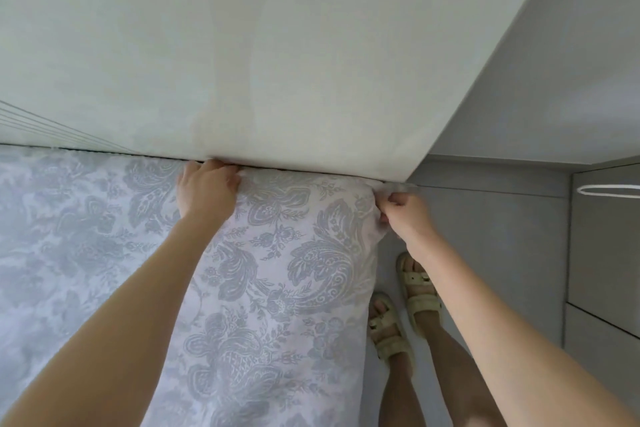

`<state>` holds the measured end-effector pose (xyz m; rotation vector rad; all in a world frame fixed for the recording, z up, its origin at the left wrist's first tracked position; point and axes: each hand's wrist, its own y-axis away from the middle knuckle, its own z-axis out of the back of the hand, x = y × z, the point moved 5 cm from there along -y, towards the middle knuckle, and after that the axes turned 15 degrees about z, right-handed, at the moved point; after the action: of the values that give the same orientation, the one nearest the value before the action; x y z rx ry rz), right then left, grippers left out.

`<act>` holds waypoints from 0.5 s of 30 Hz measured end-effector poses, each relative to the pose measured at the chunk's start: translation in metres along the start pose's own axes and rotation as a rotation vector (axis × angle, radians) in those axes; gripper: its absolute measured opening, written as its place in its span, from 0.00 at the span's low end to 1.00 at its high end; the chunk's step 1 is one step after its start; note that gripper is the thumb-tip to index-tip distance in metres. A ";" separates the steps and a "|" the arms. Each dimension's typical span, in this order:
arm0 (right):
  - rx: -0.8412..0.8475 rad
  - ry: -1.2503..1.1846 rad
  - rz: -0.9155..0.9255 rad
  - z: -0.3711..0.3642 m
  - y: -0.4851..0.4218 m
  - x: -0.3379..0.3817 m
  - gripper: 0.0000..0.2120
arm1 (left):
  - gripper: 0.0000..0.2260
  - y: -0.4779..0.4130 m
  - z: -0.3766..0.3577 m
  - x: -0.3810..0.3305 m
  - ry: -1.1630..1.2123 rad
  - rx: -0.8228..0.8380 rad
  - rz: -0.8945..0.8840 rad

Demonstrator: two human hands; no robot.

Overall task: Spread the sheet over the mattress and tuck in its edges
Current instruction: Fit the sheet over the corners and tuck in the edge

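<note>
Head view: left hand (207, 189) fingers (214, 166) are curled over the sheet (277, 270) edge, tips lost in the gap at the pale panel (277, 45). Right hand (407, 215) fingers (389, 199), right of those, are bunched tight, pinching sheet at the mattress corner. Rest of it lies flat, back from both hands.

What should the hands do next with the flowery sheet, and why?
Probably the right hand should pull the grey floral sheet down around the corner: it pinches bunched cloth there, while the left hand is at the gap by the pale headboard.
</note>
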<state>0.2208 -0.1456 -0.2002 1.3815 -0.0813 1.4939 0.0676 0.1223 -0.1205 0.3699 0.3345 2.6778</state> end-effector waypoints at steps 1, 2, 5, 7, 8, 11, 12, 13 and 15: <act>0.005 -0.051 -0.026 -0.005 -0.002 -0.002 0.19 | 0.13 -0.001 0.001 -0.001 -0.011 -0.024 -0.014; -0.005 -0.044 -0.013 -0.006 -0.003 -0.002 0.20 | 0.12 -0.002 0.003 -0.002 -0.012 -0.053 -0.036; -0.175 0.204 0.170 0.011 0.001 0.014 0.20 | 0.10 -0.001 0.004 -0.007 0.012 -0.138 -0.156; -0.327 0.286 0.356 0.029 0.014 0.031 0.21 | 0.05 0.005 0.018 -0.005 0.089 -0.259 -0.202; -0.405 0.289 0.450 0.037 0.024 0.042 0.20 | 0.04 0.009 0.030 -0.001 0.160 -0.352 -0.195; -0.601 0.286 0.596 0.041 0.045 0.056 0.17 | 0.05 0.022 0.053 0.016 0.401 -0.601 -0.110; -0.624 0.286 0.558 0.033 0.042 0.052 0.17 | 0.06 0.021 0.049 0.017 0.463 -0.602 -0.063; -0.619 0.274 0.472 0.020 0.033 0.042 0.16 | 0.07 0.017 0.038 0.015 0.508 -0.547 0.000; -0.542 0.157 0.246 -0.005 0.008 0.019 0.14 | 0.05 0.009 0.005 0.005 0.586 -0.352 0.150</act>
<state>0.2156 -0.1339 -0.1829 0.8358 -0.5330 1.6218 0.0613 0.1172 -0.1122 -0.5229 -0.0091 2.8684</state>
